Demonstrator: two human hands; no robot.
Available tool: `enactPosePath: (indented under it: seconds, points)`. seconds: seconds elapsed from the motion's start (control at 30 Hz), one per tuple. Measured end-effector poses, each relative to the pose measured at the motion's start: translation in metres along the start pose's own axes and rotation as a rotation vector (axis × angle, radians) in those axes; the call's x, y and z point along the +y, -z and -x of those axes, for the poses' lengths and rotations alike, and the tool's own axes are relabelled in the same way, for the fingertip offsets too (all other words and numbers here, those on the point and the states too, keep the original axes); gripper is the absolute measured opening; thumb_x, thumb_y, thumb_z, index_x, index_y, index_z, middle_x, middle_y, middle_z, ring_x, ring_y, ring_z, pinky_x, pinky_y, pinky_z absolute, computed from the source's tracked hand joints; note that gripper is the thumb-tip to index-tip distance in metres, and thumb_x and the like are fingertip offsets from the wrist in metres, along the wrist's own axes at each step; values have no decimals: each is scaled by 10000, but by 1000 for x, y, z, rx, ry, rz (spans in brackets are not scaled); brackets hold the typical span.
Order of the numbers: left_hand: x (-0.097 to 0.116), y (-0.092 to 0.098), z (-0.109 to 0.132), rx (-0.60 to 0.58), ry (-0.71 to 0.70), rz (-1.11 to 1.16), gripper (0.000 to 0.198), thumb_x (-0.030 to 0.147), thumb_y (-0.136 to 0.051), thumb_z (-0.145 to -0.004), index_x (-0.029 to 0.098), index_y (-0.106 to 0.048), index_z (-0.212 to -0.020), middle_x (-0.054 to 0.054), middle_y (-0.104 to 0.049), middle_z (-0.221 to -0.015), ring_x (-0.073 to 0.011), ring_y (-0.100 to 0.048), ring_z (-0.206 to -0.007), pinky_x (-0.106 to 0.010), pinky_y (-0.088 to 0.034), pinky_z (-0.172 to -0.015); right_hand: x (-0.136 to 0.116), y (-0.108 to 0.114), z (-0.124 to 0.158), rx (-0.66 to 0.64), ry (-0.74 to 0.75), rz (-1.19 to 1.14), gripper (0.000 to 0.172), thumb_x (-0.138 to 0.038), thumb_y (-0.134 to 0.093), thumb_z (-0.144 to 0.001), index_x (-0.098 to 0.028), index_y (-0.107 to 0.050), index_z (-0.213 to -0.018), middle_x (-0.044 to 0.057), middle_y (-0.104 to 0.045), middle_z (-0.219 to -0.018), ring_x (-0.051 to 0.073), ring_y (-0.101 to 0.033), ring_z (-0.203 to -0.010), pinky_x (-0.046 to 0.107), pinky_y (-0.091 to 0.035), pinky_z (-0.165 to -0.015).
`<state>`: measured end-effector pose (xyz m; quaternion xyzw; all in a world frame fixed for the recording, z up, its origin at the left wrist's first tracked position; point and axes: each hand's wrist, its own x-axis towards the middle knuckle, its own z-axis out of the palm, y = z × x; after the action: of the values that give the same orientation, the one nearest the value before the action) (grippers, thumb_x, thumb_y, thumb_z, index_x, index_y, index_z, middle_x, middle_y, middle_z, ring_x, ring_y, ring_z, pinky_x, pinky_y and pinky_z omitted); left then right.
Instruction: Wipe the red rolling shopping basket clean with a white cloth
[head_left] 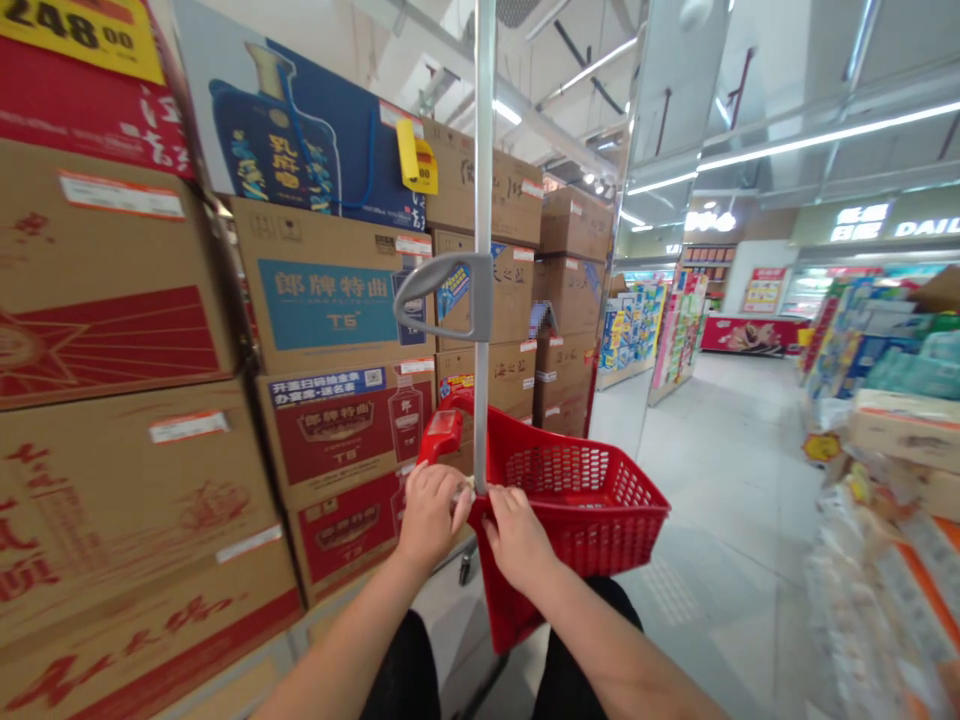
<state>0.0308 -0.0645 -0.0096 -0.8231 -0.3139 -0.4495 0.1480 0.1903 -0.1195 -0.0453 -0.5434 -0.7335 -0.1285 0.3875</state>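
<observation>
A red plastic shopping basket (592, 500) hangs tilted in front of me, its open top facing up and to the right. A grey metal pole (484, 200) with a grey loop grip (442, 295) rises from its near rim. My left hand (431, 515) is closed at the base of the pole, beside the red folded handle (442, 432). My right hand (514, 535) is closed on the basket's near rim, touching the left hand. The basket looks empty.
Stacked cardboard liquor cartons (337, 330) form a wall on my left, with a yellow price tag (416, 160). A tiled aisle (712, 480) runs ahead. Goods displays (892, 420) crowd the right side, and shelves (660, 330) stand farther back.
</observation>
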Motion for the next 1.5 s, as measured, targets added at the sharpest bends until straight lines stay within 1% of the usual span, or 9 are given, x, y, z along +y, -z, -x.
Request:
enactPosePath:
  seconds: [0.13, 0.23, 0.33, 0.47, 0.57, 0.87, 1.33, 1.43, 1.5]
  points:
    - [17, -8, -4, 102, 108, -3, 136, 240, -474, -869, 192, -566, -781, -42, -626, -825, -211, -534, -872, -445, -355, -957, -4, 8, -1, 69, -80, -126, 473, -158, -498, -840, -139, -424, -1307, 134, -598, -1163, 239, -555, -1081, 416, -480, -932]
    - [23, -9, -2, 103, 75, 2, 112, 234, -489, -863, 189, -571, -800, -41, -628, -837, -211, -524, -870, -440, -354, -946, -14, 33, -14, 259, -98, -185, 334, -238, -498, -866, -172, -485, -1194, 116, -622, -1072, 223, -592, -1003, 411, -498, -879]
    - [28, -10, -1, 101, 53, 9, 108, 231, -487, -858, 187, -576, -814, -48, -627, -848, -214, -516, -873, -438, -360, -933, -33, 70, -30, 415, 59, -120, 46, -225, -526, -855, -201, -565, -853, 97, -609, -1076, 220, -551, -1081, 431, -437, -958]
    - [31, -15, 0, 131, 37, 11, 135, 257, -484, -858, 184, -597, -858, -63, -626, -866, -230, -508, -892, -455, -363, -936, -60, 113, -45, 469, 249, 99, 103, -177, -562, -811, -210, -563, -713, 49, -501, -1335, 253, -378, -1305, 474, -269, -1094]
    - [30, -20, 0, 141, 36, 1, 147, 264, -484, -863, 182, -603, -836, -67, -615, -834, -234, -517, -882, -457, -369, -931, -71, 126, -47, 466, 350, 210, 118, -201, -577, -791, -215, -563, -675, -18, -403, -1436, 280, -281, -1364, 509, -155, -1127]
    - [26, -16, 5, 137, 39, 40, 122, 251, -484, -868, 189, -584, -837, -52, -627, -863, -225, -522, -889, -464, -355, -952, -67, 113, -40, 399, 320, 236, 133, -170, -592, -749, -200, -548, -626, -28, -304, -1492, 325, -222, -1383, 567, -105, -1110]
    - [22, -10, 8, 142, 39, 81, 109, 251, -488, -862, 197, -583, -862, -47, -640, -905, -223, -512, -913, -464, -340, -967, -64, 102, -39, 431, 270, 202, 189, -172, -575, -798, -188, -533, -614, -6, -322, -1485, 325, -253, -1373, 576, -137, -1098]
    - [24, -6, 7, 147, 53, 108, 119, 250, -469, -879, 195, -572, -856, -47, -633, -892, -220, -517, -905, -446, -373, -923, -59, 99, -32, 394, 243, 81, 66, -191, -566, -827, -219, -622, -808, 24, -384, -1453, 292, -304, -1355, 544, -191, -1100]
    - [30, -1, 5, 195, 124, 177, 150, 233, -417, -904, 193, -556, -866, -52, -615, -877, -207, -527, -880, -406, -412, -856, -53, 92, -25, 344, 177, -79, 229, -229, -566, -845, -235, -605, -1070, 60, -425, -1423, 260, -368, -1321, 500, -259, -1092]
